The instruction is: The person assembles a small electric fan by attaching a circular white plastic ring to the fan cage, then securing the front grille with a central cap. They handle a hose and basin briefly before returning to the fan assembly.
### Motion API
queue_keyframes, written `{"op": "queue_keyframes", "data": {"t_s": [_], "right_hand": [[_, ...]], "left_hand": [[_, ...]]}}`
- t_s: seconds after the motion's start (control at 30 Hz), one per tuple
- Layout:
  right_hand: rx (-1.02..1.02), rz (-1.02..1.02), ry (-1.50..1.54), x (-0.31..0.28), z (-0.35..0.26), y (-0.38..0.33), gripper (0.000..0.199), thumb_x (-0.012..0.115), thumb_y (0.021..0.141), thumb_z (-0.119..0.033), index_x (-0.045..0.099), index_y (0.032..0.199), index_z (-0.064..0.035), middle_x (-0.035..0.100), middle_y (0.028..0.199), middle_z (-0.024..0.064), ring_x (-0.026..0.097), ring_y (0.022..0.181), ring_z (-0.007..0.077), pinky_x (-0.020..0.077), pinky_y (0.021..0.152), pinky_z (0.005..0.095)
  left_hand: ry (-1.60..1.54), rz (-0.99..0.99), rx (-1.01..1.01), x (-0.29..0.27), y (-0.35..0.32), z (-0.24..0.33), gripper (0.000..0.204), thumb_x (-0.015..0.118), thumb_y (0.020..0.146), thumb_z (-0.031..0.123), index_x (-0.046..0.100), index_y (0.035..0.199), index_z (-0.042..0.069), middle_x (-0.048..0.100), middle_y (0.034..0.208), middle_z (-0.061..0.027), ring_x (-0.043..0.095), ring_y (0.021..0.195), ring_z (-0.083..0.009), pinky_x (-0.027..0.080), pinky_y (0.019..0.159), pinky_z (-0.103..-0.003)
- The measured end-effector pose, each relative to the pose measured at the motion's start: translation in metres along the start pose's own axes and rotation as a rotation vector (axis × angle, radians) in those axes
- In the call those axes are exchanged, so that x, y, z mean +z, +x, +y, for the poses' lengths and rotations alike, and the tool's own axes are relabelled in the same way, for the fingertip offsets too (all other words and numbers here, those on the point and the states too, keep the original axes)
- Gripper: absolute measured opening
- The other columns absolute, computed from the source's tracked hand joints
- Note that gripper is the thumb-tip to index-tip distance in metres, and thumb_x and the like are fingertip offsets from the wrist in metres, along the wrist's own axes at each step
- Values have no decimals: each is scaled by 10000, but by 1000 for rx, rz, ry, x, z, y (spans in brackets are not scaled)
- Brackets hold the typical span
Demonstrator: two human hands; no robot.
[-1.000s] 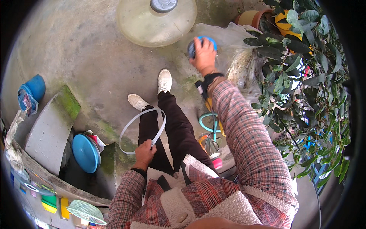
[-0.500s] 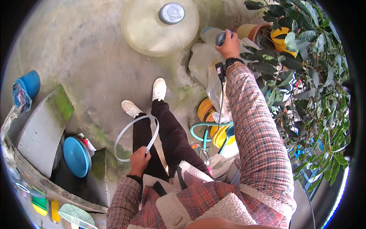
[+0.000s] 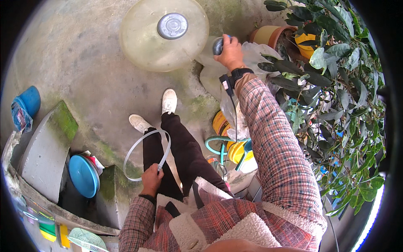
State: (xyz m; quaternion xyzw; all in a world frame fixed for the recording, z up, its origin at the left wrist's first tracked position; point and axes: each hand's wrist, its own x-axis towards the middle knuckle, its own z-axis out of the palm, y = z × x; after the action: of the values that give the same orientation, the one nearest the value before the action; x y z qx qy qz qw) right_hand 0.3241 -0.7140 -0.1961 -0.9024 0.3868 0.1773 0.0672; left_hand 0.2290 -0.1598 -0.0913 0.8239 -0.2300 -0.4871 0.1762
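My left hand, low in front of my legs, is closed round the end of a whitish translucent hose bent into a loop. Stretched forward, my right hand has its fingers wrapped over a dark grey round cap. Pale translucent material shows below that cap; whether it is joined to the cap I cannot tell. Left of this hand stands a big clear rounded container with a grey lid. A black cable plug hangs by my right wrist.
Leafy branches crowd the right side, near a plant pot. Clear plastic sheeting, a yellow bucket and a green hose lie beneath my right arm. Concrete slabs and blue basins stand at left.
My right hand has moved left with the dark grey cap, closer to the big container. My left hand still grips the hose. The whole view has shifted slightly.
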Motion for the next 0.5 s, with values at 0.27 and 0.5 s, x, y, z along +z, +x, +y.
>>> {"op": "queue_keyframes", "data": {"t_s": [0.27, 0.5], "right_hand": [[-86, -154, -115, 41, -46, -69, 1008, 896, 522, -239, 378, 1387, -222, 379, 1394, 140, 398, 1271, 384, 446, 945, 552], [-201, -180, -85, 30, -44, -83, 985, 871, 599, -198, 337, 1426, -191, 371, 1428, 213, 391, 1292, 395, 395, 1044, 472]], "left_hand": [[-48, 16, -4, -5, 7, 7, 152, 616, 801, 202, 512, 808, 91, 587, 731, -123, 599, 678, -350, 455, 582, -471], [-86, -16, -58, -11, -17, -7, 154, 583, 817, 256, 549, 870, 115, 602, 772, -113, 612, 755, -341, 474, 637, -454]]}}
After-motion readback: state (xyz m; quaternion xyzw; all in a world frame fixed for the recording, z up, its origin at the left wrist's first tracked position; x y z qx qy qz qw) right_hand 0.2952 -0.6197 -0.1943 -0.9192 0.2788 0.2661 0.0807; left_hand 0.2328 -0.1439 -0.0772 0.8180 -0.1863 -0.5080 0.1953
